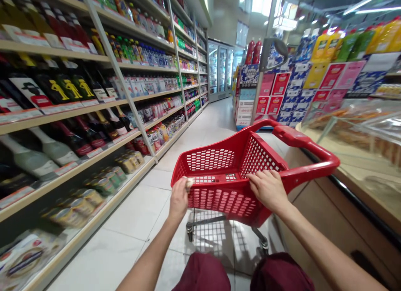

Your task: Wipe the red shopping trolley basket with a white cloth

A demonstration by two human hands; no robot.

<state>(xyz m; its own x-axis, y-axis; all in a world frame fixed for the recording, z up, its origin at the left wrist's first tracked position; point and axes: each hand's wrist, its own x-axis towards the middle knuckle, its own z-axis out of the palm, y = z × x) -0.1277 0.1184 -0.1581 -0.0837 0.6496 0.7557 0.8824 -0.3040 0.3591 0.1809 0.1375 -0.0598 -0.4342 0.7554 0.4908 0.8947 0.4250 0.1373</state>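
A red plastic shopping cart (pixel 222 199) stands sideways right in front of me, its perforated basket holding nothing that I can see. At the basket's left corner, my left hand (pixel 179 199) is closed on a small, crumpled, whitish wipe (pixel 189 182), pressed to the rim; whether it is cloth or paper I cannot tell. My right hand (pixel 268 189) grips the basket's near rim toward the right end, fingers curled over the edge. Just beyond it, the cart's red handle (pixel 313 157) sticks out to the right, untouched.
Shelves of bottles and cans (pixel 94 103) line the left side. On the right, a counter (pixel 347 178) with a glass-sided food display sits close to the cart handle. Stacked drink boxes (pixel 272 94) stand behind the cart. Glass-door fridges (pixel 221 69) are at the aisle's far end.
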